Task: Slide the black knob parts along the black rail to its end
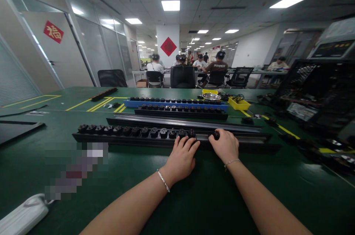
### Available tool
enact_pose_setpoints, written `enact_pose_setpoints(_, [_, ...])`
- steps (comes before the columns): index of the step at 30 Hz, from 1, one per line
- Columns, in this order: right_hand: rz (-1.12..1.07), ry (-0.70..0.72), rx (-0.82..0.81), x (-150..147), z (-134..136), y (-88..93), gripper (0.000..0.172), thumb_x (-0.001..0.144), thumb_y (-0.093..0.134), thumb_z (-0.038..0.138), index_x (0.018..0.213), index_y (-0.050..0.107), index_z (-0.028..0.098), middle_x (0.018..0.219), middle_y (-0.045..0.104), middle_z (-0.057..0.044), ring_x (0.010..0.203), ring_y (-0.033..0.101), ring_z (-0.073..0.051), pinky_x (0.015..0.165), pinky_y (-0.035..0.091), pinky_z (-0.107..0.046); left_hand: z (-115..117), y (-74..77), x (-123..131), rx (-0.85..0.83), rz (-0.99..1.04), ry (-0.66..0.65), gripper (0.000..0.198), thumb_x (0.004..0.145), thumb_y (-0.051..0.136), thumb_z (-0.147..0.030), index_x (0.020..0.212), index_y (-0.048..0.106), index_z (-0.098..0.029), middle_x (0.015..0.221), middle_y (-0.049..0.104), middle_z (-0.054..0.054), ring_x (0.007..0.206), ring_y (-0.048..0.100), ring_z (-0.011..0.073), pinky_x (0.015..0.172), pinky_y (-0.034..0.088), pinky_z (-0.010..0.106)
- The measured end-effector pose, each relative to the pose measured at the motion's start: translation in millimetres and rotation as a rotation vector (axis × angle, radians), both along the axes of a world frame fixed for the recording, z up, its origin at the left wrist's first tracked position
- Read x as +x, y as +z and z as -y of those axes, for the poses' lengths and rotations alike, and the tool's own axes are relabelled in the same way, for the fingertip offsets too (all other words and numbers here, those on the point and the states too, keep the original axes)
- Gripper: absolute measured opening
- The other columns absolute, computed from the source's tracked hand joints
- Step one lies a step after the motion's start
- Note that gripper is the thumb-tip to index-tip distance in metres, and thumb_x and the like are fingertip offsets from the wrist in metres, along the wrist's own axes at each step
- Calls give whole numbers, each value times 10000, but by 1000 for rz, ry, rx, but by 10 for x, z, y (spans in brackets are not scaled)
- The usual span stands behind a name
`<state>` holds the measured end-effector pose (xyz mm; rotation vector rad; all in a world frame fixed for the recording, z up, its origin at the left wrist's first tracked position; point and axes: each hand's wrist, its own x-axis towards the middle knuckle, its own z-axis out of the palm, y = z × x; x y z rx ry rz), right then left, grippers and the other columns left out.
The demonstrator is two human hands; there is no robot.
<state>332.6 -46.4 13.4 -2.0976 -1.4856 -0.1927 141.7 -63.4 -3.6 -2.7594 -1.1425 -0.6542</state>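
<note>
A long black channel rail (94, 138) lies across the table in front of me, with a row of small black socket-like modules (144, 132) filling its left and middle stretch. My left hand (180, 159) rests on the rail's near edge with its fingers spread over the last modules of the row. To the right, my right hand (226, 145) pinches a single black module (216, 135) above the rail's bare stretch. The face of that module is mostly hidden by my fingers.
Behind lie a second channel rail (177, 121), a black rail with modules (155, 111) and a blue rail (130, 103). A metal bowl (211, 97) and yellow bin (237, 104) stand farther back. Black equipment (302, 94) is at right, a white power strip (23, 214) at lower left.
</note>
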Motion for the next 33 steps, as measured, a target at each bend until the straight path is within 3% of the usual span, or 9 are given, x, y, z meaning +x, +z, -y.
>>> enact_pose_setpoints(4, [-4,19,11,17,-6,-12,261,767,448,349,915,593,189,975,642,-80,999,523,-233,875,324,-359,39,25,164,25,-26,95,552,836,444,-246,1375,324,-260,1309,465,63,1213,362,291,1057,214,590])
enact_pose_setpoints(8, [1,15,12,34,-17,-9,253,764,450,340,907,588,184,950,642,-83,988,527,-232,864,328,-355,61,-11,302,55,-17,183,560,831,438,-250,1378,327,-205,1280,466,101,1187,372,317,1042,157,656])
enact_pose_setpoints(16, [36,1,-23,73,-25,42,255,756,459,344,896,595,178,920,651,-85,951,545,-234,820,348,-346,1,-33,84,5,-26,8,619,791,516,-285,1375,314,-250,1375,390,73,1288,282,284,1094,129,587])
enact_pose_setpoints(33, [25,-3,-6,164,-17,26,260,746,467,316,903,605,161,929,654,-94,935,566,-225,838,367,-334,-5,-26,74,-7,-10,11,619,793,501,-213,1377,302,-266,1383,389,66,1297,288,278,1094,141,589])
